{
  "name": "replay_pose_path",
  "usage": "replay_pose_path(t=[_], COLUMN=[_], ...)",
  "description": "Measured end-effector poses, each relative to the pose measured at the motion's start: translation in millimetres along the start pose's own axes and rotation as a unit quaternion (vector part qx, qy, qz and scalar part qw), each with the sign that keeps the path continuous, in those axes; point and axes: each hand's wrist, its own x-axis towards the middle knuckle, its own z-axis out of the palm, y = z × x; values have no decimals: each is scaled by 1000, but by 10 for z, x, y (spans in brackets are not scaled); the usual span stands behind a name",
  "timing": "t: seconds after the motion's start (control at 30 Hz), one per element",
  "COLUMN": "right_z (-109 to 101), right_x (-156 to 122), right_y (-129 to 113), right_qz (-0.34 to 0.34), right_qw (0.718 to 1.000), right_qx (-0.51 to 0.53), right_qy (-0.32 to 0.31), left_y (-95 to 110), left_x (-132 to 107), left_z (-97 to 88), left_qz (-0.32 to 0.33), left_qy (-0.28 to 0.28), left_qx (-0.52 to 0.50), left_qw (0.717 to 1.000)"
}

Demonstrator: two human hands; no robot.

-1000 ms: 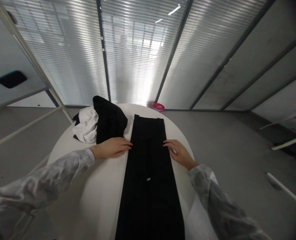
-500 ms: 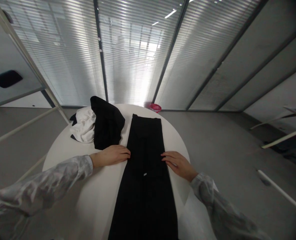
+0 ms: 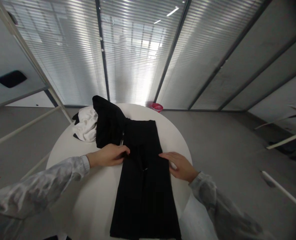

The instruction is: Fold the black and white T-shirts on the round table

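A pair of black trousers (image 3: 143, 180) lies lengthwise on a round white table (image 3: 98, 196), its far end bunched toward me. My left hand (image 3: 109, 155) grips the left edge of the trousers with its fingers curled over the cloth. At the right edge, my right hand (image 3: 180, 165) lies on the cloth with its fingers stretched out. Both arms wear pale translucent sleeves.
A heap of black cloth (image 3: 109, 121) and white cloth (image 3: 86, 125) sits at the table's far left, touching the trousers. A red basket (image 3: 156, 107) stands on the floor behind the table. Glass walls with blinds lie beyond. Grey floor surrounds the table.
The trousers' far end has been drawn toward me and now lies shorter and wider. Both hands have slid slightly nearer to me along the edges. The left fingers have curled.
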Motion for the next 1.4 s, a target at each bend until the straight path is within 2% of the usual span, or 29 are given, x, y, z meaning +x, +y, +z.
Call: replay_pose_path(t=[0.1, 0.2, 0.3, 0.37, 0.47, 0.53, 0.6, 0.67, 0.7, 0.77, 0.8, 0.87, 0.97, 1.0, 1.07, 1.13, 1.2, 1.23, 1.3, 1.33, 1.4], right_z=[-31, -48, -32, -15, -12, -20, -10, 37, 74, 160, 200, 254, 243, 221, 176, 158, 178, 197, 238, 253, 269], right_x=[-18, -27, -8, 28, 179, 393, 688, 989, 1111, 1257, 1276, 1229, 1082, 1042, 990, 962, 950, 954, 1003, 1054, 1209], right_y=[16, 10, -42, -83, -81, 0, 150, 337, 428, 576, 626, 677, 662, 645, 608, 576, 558, 557, 583, 614, 714], right_qz=[-113, -171, -180, -160, -67, 25, 115, 197, 237, 286, 285, 232, 121, 96, 61, 39, 44, 59, 114, 149, 235], right_qw=[992, 980, 980, 987, 996, 994, 980, 964, 957, 947, 948, 963, 986, 990, 995, 998, 998, 997, 986, 975, 942], right_qx=[-52, -97, -77, -29, 37, 71, 104, 127, 122, 98, 81, 43, -11, -20, -30, -27, -12, 0, 33, 53, 92], right_qy=[-31, -34, -27, -10, 37, 84, 122, 126, 111, 111, 117, 131, 118, 105, 75, 48, 45, 58, 114, 153, 220], left_y=[-5, 62, 188, 252, 229, 109, -80, -288, -381, -512, -544, -538, -418, -375, -323, -333, -395, -436, -522, -563, -638], left_x=[-17, -59, -108, -121, -32, 138, 381, 627, 726, 847, 867, 846, 768, 752, 746, 761, 784, 800, 856, 903, 1036], left_z=[35, 81, 93, 83, 61, 41, 14, -15, -26, -30, -22, 4, 13, -4, -62, -122, -158, -165, -168, -170, -183], left_qz=[89, 173, 226, 212, 96, -28, -172, -329, -372, -405, -405, -383, -312, -276, -180, -57, 24, 31, -15, -58, -164], left_qy=[8, 31, 27, 18, 52, 118, 183, 193, 183, 180, 184, 200, 207, 198, 164, 115, 85, 89, 137, 178, 265], left_qx=[120, 177, 141, 83, -40, -149, -263, -341, -352, -349, -335, -257, -15, 62, 155, 179, 147, 113, 16, -38, -130], left_qw=[989, 968, 963, 974, 993, 981, 932, 859, 839, 826, 830, 864, 927, 939, 958, 975, 985, 989, 990, 982, 941])
